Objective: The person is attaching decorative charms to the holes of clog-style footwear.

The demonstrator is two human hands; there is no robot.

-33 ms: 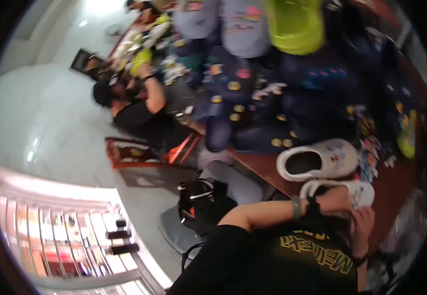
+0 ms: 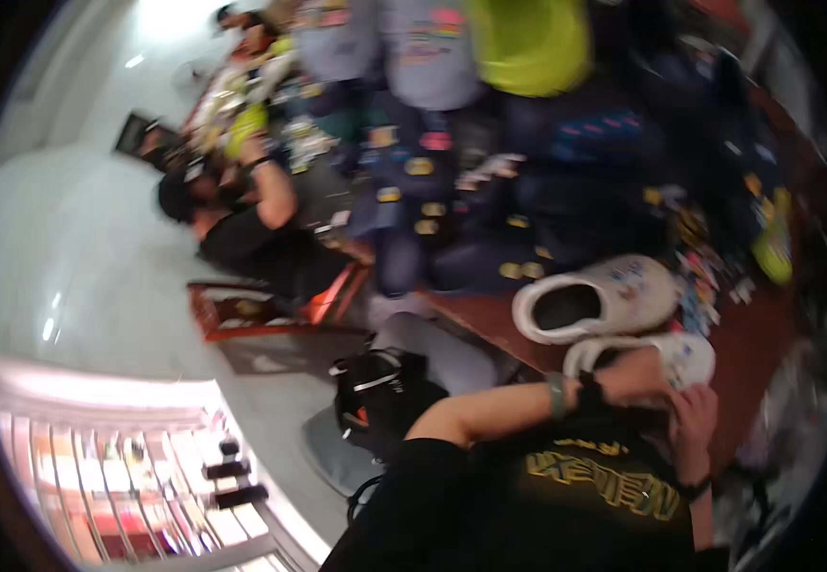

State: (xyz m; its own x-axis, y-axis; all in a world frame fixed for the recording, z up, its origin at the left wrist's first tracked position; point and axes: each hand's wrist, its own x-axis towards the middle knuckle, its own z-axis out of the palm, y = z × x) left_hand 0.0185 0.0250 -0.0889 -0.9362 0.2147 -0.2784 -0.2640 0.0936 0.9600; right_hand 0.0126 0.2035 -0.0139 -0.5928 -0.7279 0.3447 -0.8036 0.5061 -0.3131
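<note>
My left hand [image 2: 635,375] reaches across and is wrapped round a white clog [image 2: 688,359] with small coloured charms on its upper. At the near side of its toe, the fingers of my right hand [image 2: 693,427] are bent against the same clog; whether a small charm is between them is too blurred to tell. Just beyond lies a second white clog [image 2: 637,294], decorated with charms and with its dark opening toward the left.
Dark blue clogs [image 2: 490,229] crowd the brown table [image 2: 490,319], with a lime-green clog [image 2: 533,48] and pale ones behind. Small loose charms [image 2: 699,286] lie beyond the white clogs. Left are a co-worker [image 2: 252,219], a wooden chair [image 2: 242,310] and a black bag [image 2: 375,391].
The whole view has shifted, so the table and shoes sit slightly farther left. Both my hands stay at the same white clog.
</note>
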